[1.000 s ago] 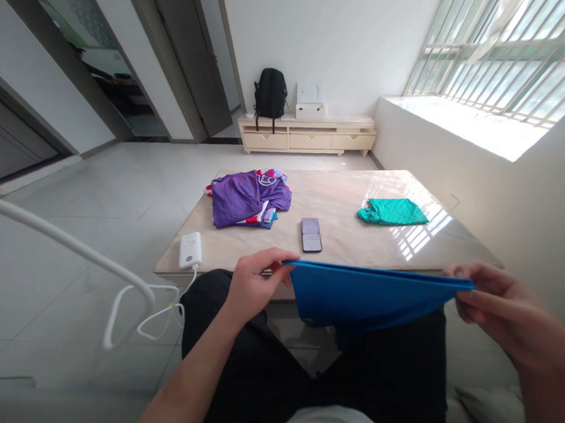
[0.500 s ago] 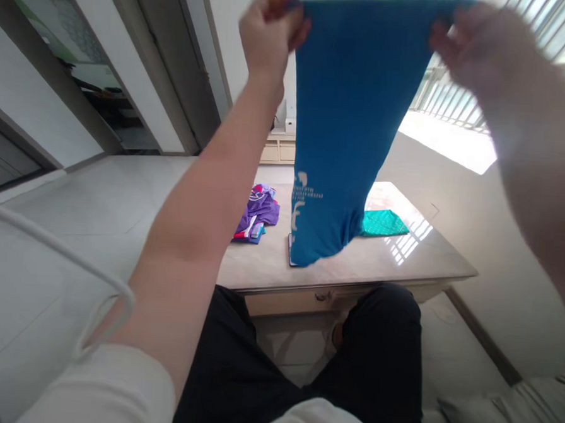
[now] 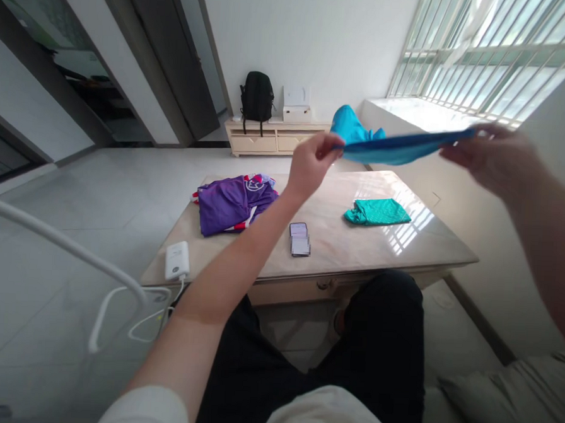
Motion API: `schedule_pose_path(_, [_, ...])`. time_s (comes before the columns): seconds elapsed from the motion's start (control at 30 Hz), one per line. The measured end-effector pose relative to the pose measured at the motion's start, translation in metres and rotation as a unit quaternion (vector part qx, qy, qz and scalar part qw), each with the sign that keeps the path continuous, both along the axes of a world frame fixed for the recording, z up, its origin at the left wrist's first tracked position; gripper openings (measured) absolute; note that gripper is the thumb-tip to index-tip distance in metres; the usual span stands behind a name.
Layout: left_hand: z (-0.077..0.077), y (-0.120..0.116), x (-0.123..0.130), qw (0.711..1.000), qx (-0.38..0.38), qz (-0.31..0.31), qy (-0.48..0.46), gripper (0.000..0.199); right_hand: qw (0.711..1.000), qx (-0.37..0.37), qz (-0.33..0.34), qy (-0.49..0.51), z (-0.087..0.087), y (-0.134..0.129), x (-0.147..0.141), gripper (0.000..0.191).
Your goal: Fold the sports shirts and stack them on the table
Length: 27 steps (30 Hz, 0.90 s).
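Fingers (image 3: 332, 146) of the left hand (image 3: 311, 162) are pinched narrowly on one corner of a blue cloth (image 3: 394, 151); its other corner is gripped by the slightly blurred right hand (image 3: 496, 153). The cloth is held in the air, its edge stretched between the hands and its loose part billowed out beyond them, well apart from the tabletop.

On the far wall, a backpack (image 3: 257, 96) and a white box (image 3: 296, 114) are set on a low cabinet (image 3: 252, 144) with closed drawers; their contents are hidden. Another drawer (image 3: 278, 293) is fitted under the front edge of the table (image 3: 356, 256).

Tabletop is exposed between the phone (image 3: 300, 239) and the folded teal cloth (image 3: 380, 212), and around the latter to the right edge. Purple clothing (image 3: 223, 205) is piled near the left edge, partly covered by the left forearm. A white power bank (image 3: 177, 260) is placed by the front-left corner.
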<state>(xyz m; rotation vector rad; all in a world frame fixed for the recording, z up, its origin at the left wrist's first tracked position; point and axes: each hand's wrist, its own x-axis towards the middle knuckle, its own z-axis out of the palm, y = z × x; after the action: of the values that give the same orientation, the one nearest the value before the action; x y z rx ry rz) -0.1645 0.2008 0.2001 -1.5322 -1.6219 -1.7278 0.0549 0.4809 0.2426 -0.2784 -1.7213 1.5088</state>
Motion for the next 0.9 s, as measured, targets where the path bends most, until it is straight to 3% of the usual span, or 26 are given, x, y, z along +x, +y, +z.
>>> schedule_pose_path(0.1, [-0.105,-0.024,0.037,0.985,-0.101,-0.014,-0.136,0.015,0.989,-0.105,0.013,-0.105,-0.105,-0.024,0.035,0.033])
schedule_pose_path(0.17, [-0.159,-0.046,0.065,0.964,-0.182,-0.019,-0.192,0.017,0.973,-0.137,0.012,-0.187,-0.168,-0.039,0.063,0.039])
schedule_pose_path(0.23, [-0.196,-0.071,0.092,0.954,-0.215,-0.030,-0.205,0.018,0.959,-0.148,0.017,-0.241,-0.211,-0.053,0.089,0.042])
schedule_pose_path(0.3, [-0.213,-0.096,0.117,0.942,-0.259,-0.051,-0.209,0.018,0.942,-0.149,0.031,-0.299,-0.229,-0.067,0.113,0.042])
schedule_pose_path(0.37, [-0.212,-0.121,0.136,0.926,-0.307,-0.079,-0.207,0.018,0.931,-0.140,0.049,-0.333,-0.228,-0.080,0.135,0.040])
schedule_pose_path(0.47, [-0.190,-0.153,0.152,0.905,-0.350,-0.124,-0.205,0.019,0.926,-0.116,0.088,-0.349,-0.208,-0.094,0.161,0.033])
schedule_pose_path(0.53, [-0.170,-0.161,0.150,0.899,-0.349,-0.148,-0.219,0.019,0.922,-0.107,0.118,-0.354,-0.192,-0.095,0.169,0.030])
schedule_pose_path(0.6, [-0.152,-0.152,0.134,0.902,-0.319,-0.154,-0.247,0.017,0.921,-0.116,0.122,-0.351,-0.176,-0.088,0.161,0.029])
schedule_pose_path(0.67, [-0.134,-0.121,0.102,0.913,-0.268,-0.138,-0.276,0.012,0.934,-0.138,0.084,-0.320,-0.158,-0.072,0.132,0.031])
schedule_pose_path(0.73, [-0.116,-0.072,0.057,0.930,-0.207,-0.108,-0.282,0.009,0.957,-0.142,0.026,-0.250,-0.137,-0.050,0.083,0.033])
schedule_pose_path(0.83, [-0.090,0.008,-0.006,0.967,-0.149,0.018,-0.207,0.014,0.977,-0.099,-0.026,-0.189,-0.106,-0.019,-0.002,0.023])
schedule_pose_path(0.9, [-0.083,0.045,-0.028,0.975,-0.146,0.104,-0.130,0.024,0.981,-0.072,-0.064,-0.166,-0.098,-0.006,-0.046,0.028])
